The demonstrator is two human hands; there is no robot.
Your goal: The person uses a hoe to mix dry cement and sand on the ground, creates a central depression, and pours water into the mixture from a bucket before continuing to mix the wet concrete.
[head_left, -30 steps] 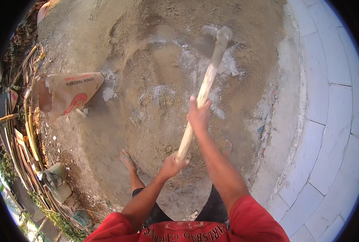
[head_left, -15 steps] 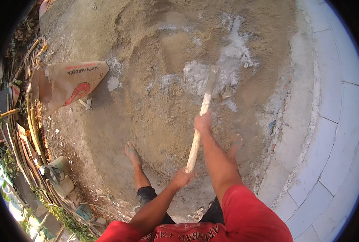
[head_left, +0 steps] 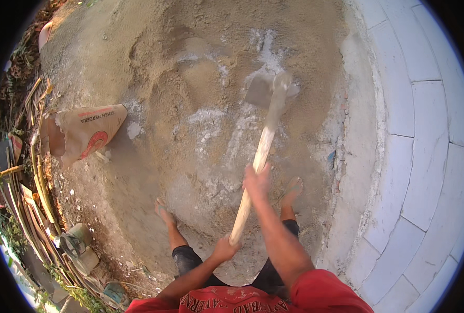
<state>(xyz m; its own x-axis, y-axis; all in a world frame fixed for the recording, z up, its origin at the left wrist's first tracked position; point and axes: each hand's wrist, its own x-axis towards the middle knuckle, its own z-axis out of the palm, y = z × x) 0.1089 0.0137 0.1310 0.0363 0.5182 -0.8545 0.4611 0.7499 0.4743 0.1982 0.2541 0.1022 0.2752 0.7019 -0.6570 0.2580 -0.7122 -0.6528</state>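
To the right of the paper sack (head_left: 93, 131), the hoe (head_left: 266, 138) is gripped by the tightly closed left hand (head_left: 224, 250) and right hand (head_left: 257, 182), white powder (head_left: 207, 116) being partly worked into sand (head_left: 310, 130), some left unblended.

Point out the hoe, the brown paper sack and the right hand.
Hoe (head_left: 263, 146): head view, on its wooden handle.
Brown paper sack (head_left: 85, 131): head view, on its printed side.
Right hand (head_left: 257, 182): head view, on its middle.
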